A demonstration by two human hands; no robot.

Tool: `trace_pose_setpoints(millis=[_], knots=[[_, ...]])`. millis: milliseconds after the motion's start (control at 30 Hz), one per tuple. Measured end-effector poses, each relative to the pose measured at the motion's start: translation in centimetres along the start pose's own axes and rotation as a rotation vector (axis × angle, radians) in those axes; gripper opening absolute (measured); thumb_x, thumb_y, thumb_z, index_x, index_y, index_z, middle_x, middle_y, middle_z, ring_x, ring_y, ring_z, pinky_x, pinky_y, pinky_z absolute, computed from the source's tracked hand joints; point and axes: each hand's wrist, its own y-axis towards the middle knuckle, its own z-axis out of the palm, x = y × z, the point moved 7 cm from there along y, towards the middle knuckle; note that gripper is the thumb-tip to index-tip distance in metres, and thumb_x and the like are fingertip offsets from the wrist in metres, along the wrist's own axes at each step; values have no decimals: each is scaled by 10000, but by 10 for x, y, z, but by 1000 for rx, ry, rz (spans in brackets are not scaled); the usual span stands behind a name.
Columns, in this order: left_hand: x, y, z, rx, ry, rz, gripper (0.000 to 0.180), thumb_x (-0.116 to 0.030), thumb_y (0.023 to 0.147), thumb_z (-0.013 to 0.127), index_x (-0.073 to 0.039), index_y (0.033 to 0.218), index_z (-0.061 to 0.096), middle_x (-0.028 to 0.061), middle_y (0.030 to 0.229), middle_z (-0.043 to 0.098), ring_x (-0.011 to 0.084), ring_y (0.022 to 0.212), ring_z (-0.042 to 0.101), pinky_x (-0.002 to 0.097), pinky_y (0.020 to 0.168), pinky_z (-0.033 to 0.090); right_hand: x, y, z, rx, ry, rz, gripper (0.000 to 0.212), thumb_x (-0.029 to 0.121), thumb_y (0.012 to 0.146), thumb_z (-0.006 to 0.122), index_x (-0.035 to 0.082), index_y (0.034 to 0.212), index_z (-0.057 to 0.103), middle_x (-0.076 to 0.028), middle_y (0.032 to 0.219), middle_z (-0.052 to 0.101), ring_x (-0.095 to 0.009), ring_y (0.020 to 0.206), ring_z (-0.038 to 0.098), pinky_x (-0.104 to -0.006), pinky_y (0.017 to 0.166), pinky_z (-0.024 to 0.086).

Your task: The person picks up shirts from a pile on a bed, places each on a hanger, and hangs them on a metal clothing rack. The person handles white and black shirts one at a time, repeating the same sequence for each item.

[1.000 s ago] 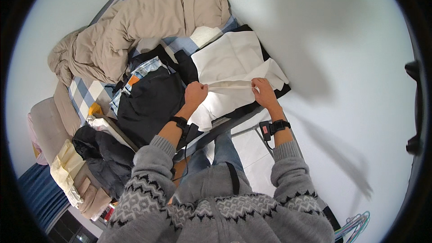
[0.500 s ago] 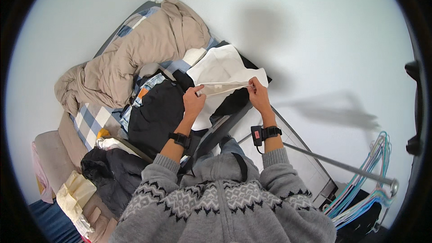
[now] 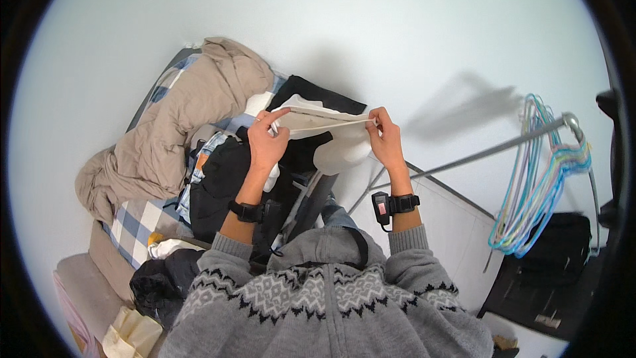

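Observation:
A white garment (image 3: 341, 151) hangs between my two hands, its open edge stretched into a long, narrow slit. My left hand (image 3: 268, 138) grips one end of that edge, with the thumb and fingers closed on the cloth. At the other end, my right hand (image 3: 387, 139) pinches the edge between thumb and fingertips. Cloth drops below both hands in front of the bed. Whether it is a top or a bottom I cannot tell. Behind it lies a black cloth (image 3: 324, 95) on the bed.
A beige duvet (image 3: 175, 116) is bunched on the bed, by a dark garment pile (image 3: 222, 176). On the right, coloured hangers (image 3: 530, 185) hang from a metal rail (image 3: 464, 154). A black bag (image 3: 556, 248) stands below them. A beige sofa (image 3: 86, 285) is at lower left.
The white garment has come up off the bed and now hangs from both hands, its edge pulled wider. My view has shifted, showing more of the hangers and the black bag.

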Motion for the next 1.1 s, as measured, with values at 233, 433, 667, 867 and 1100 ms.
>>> trace_pose_setpoints(millis=[233, 433, 667, 867, 1100], knots=[[-70, -8, 16, 110, -67, 132, 402, 45, 743, 553, -85, 1051, 777, 57, 720, 475, 161, 611, 447, 288, 529, 333, 36, -59, -70, -71, -35, 50, 150, 79, 936, 648, 53, 1048, 551, -148, 734, 553, -261, 671, 572, -345, 656, 472], [-123, -24, 59, 316, -211, 190, 242, 45, 730, 528, -13, 819, 745, 47, 652, 428, 150, 620, 405, 295, 582, 287, 51, -129, -133, -141, -28, 78, 119, 110, 950, 645, 58, 1029, 573, -121, 710, 611, -240, 651, 590, -348, 645, 484], [-200, -77, 136, 574, -510, 119, 221, 46, 771, 530, 10, 811, 744, -40, 676, 447, 71, 649, 350, 264, 612, 255, 39, -225, -212, -242, 0, 152, 109, 115, 942, 655, 51, 1012, 600, -96, 763, 655, -215, 694, 625, -336, 672, 506], [-258, -132, 183, 683, -508, 110, 222, 40, 711, 541, 31, 798, 745, -18, 666, 437, 72, 644, 386, 259, 591, 256, 35, -301, -276, -251, -43, 177, 141, 131, 934, 667, 65, 1059, 669, -71, 853, 718, -200, 769, 674, -324, 670, 526], [-269, -184, 217, 766, -554, 35, 205, 39, 710, 548, 23, 776, 742, -12, 672, 515, 74, 660, 431, 250, 605, 287, 50, -363, -377, -158, 23, 201, 193, 229, 954, 677, 40, 935, 715, -45, 762, 693, -97, 626, 626, -246, 560, 476]])
